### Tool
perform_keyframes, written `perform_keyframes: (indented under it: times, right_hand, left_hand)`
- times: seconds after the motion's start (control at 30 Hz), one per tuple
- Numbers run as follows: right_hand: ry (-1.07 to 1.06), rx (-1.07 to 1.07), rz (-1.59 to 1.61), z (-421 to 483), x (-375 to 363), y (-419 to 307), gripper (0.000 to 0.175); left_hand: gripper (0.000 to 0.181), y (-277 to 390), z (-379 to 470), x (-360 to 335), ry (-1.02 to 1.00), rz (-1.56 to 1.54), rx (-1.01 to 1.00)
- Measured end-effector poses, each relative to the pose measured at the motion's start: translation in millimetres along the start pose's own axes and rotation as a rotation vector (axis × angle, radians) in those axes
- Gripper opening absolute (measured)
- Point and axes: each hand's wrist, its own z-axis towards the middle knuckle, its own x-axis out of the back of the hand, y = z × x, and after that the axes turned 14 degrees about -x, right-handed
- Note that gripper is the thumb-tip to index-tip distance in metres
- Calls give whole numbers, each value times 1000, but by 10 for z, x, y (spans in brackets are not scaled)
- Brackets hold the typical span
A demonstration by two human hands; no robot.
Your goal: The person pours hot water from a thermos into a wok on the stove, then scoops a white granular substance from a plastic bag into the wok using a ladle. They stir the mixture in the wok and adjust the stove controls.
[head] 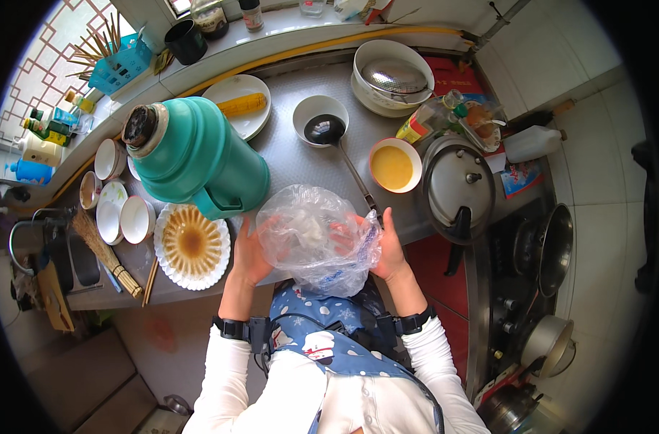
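Observation:
A clear plastic bag [313, 233], puffed out and bearing blue print, is between my two hands at the counter's front edge. My left hand [251, 252] is at its left side, fingers partly behind the film. On the right side, my right hand [388, 249] holds the crumpled edge, with the thumb up. Just beyond the bag lies the long handle of a black ladle [325, 129], its bowl resting in a white bowl [303, 111]. A green thermos flask [210, 157] with a dark stopper stands beyond my left hand. Right of the ladle is a bowl of yellow liquid [394, 166].
A fluted white dish [193, 247] with brown liquid, small bowls [137, 219], chopsticks [150, 282] and a straw brush [104, 252] lie left. A pressure cooker [459, 190] stands right, near a wok [556, 250]. Behind are a corn cob [242, 104] on a plate and a strainer [394, 76] in a bowl.

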Motion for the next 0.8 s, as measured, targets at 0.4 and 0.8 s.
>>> perform_keyframes:
  times: [0.4,0.8]
  right_hand:
    - [739,299,-1372,989,492,443,53]
    - [601,480,-1151,1107,508,379,52]
  left_hand:
    - [39,-323,312,102,-8,221,-10]
    - [35,-467,408,-108,57,391,-65]
